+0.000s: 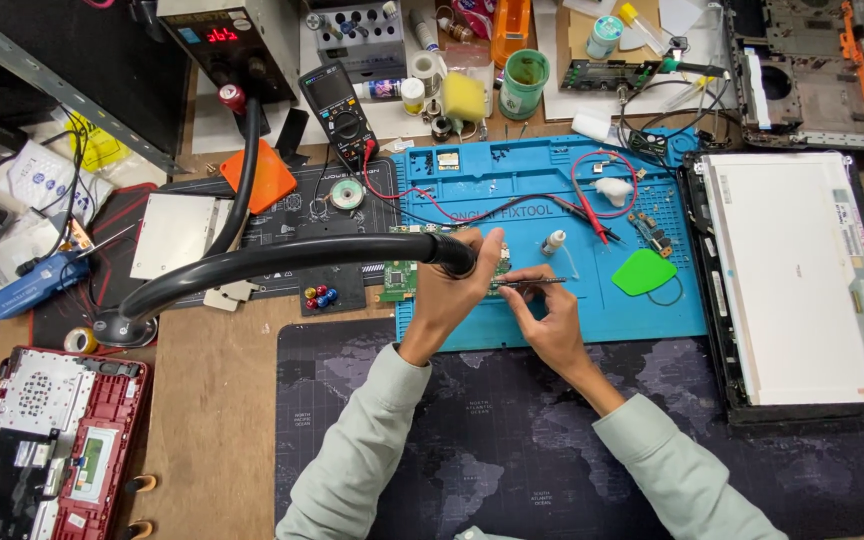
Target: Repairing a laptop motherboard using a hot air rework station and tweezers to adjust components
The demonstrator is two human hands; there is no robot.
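Left hand (447,290) clenched round thick black hot-air hose nozzle (457,255); right hand (542,310) pinching slim metal tweezers (532,284) over small green circuit board (402,275) — slip risks scorching, dislodged parts.

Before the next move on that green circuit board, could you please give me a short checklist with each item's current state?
1. Left hand grips the hot-air handle: ok.
2. Nozzle sits over the green circuit board: ok.
3. Right hand holds the tweezers, tips toward the board: ok.
4. Board rests on the blue mat: ok.
5. Small bottle stands apart from the nozzle: ok.
6. Part gripped in the tweezers: cannot tell.
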